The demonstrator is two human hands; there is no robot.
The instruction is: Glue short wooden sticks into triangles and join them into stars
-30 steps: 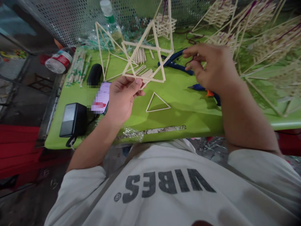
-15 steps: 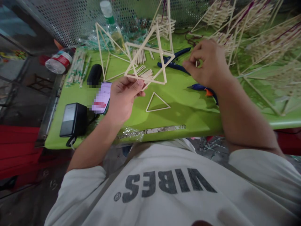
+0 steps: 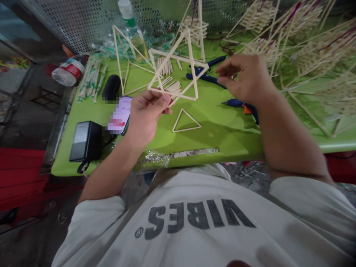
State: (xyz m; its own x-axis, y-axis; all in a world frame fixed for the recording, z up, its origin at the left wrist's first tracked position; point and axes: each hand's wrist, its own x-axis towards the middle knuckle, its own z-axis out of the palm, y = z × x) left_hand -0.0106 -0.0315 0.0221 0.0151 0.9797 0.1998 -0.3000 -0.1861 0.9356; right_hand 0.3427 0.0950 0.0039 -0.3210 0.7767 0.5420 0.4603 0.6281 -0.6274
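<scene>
My left hand (image 3: 147,113) pinches the lower edge of a star-shaped frame (image 3: 192,66) of pale wooden sticks, built of overlapping triangles and held above the green table. My right hand (image 3: 244,76) hovers to the right, with bent fingers and a gap between thumb and forefinger; I see nothing in it. Close by its fingertips lie blue-handled pliers (image 3: 204,76). Below that hand is a second blue tool (image 3: 236,103) with an orange part, partly hidden by the forearm. A small stick triangle (image 3: 187,129) lies flat below the star. Loose short sticks (image 3: 174,88) show behind the frame.
Another stick frame (image 3: 118,61) stands at the left, before a bottle (image 3: 136,39) of yellowish liquid. A phone (image 3: 120,115), black cylinder (image 3: 111,88), black box (image 3: 86,141) and wrapped sticks (image 3: 90,79) lie left. Several finished stick structures (image 3: 319,48) crowd the right.
My right hand has shifted slightly, its thumb and forefinger now farther apart. My left hand and the star frame have stayed almost still.
</scene>
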